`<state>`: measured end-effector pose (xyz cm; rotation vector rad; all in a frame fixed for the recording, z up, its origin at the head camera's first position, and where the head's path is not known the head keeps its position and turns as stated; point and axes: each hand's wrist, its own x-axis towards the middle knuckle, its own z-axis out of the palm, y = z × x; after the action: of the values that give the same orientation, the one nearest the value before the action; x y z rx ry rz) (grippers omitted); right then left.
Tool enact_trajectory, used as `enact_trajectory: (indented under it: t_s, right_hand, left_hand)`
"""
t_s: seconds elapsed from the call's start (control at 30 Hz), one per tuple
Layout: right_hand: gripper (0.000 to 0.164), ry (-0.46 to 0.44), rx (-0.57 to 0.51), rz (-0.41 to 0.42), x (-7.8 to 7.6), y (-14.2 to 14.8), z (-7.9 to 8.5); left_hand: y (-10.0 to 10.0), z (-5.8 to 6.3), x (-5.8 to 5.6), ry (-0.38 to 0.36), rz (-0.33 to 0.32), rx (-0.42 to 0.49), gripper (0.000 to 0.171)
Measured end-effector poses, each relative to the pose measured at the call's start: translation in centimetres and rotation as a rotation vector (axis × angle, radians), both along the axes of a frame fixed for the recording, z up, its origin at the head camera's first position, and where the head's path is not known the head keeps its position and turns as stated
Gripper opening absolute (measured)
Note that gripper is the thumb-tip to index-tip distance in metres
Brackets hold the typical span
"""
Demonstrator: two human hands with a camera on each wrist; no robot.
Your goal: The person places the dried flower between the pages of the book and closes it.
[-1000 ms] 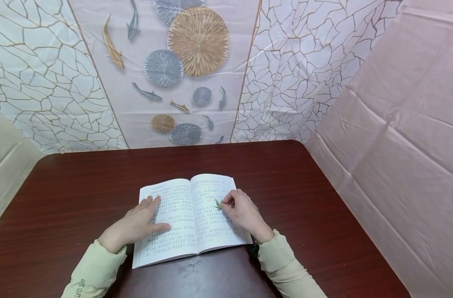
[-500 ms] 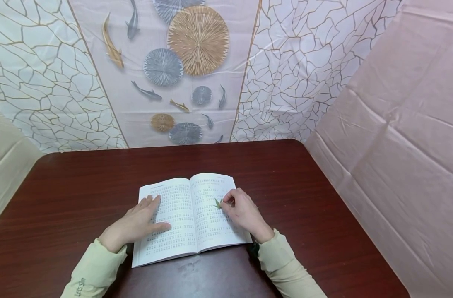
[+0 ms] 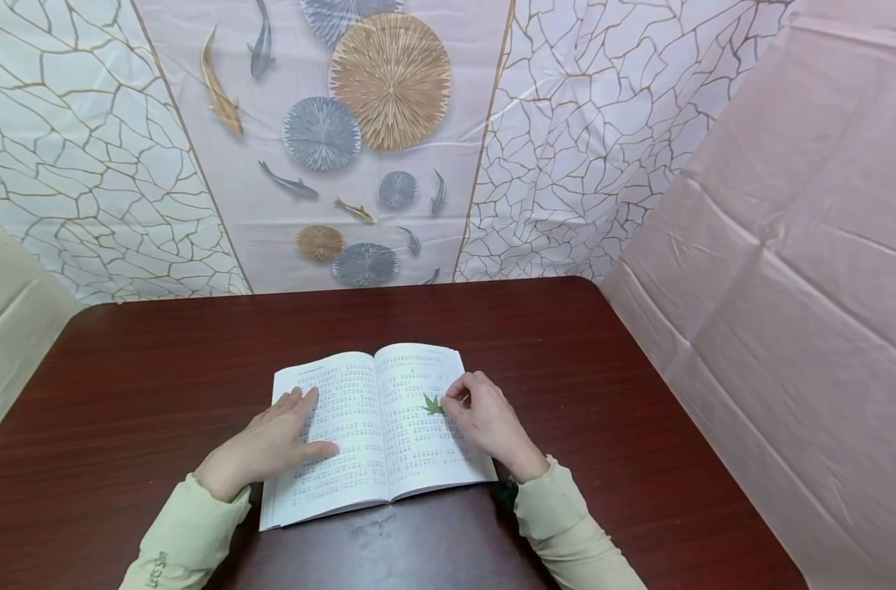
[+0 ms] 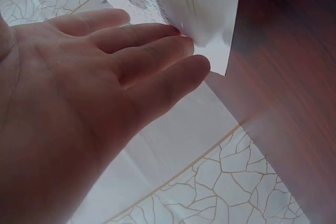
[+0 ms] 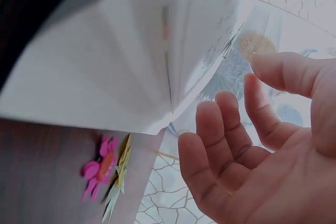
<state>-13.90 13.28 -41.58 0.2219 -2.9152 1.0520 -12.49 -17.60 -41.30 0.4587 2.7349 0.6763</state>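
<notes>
An open book with printed pages lies on the table. My left hand rests on its left page, fingers extended and thumb spread toward the middle. In the left wrist view the fingertips of the left hand meet the paper. A small green pointed leaf lies on the right page. Right beside it is my right hand, its thumb and index fingertips close together. The right wrist view shows nothing between the fingertips of the right hand; the leaf is seen edge-on against the page.
In the right wrist view a pink flower and a yellow-green leaf lie on the table beside the book; my right hand covers that spot in the head view. The dark red table meets a patterned cloth at the back.
My right hand has let go of the leaf and drawn slightly right, so more of the leaf shows on the page. My left hand stays in place.
</notes>
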Motion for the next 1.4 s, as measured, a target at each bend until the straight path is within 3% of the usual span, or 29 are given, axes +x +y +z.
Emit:
enact_trajectory:
  t_s: [0.6,1.1,1.23,1.4]
  right_hand:
    - [0.008,0.008,-0.012,-0.018,0.1,0.4,0.0]
    - [0.006,0.027,-0.014,-0.023,0.4,0.9,0.2]
    - [0.006,0.02,-0.02,-0.036,0.4,1.1,0.3]
    - [0.007,0.016,-0.021,-0.047,0.5,1.5,0.4]
  left_hand:
    - [0.2,0.0,-0.1,0.032,0.005,0.033,0.093]
    - [1.0,0.4,0.4,0.06,-0.056,0.124,0.097]
    - [1.0,0.4,0.5,0.057,-0.079,0.135,0.104]
    - [1.1,0.2,0.5,0.064,-0.146,0.143,0.13]
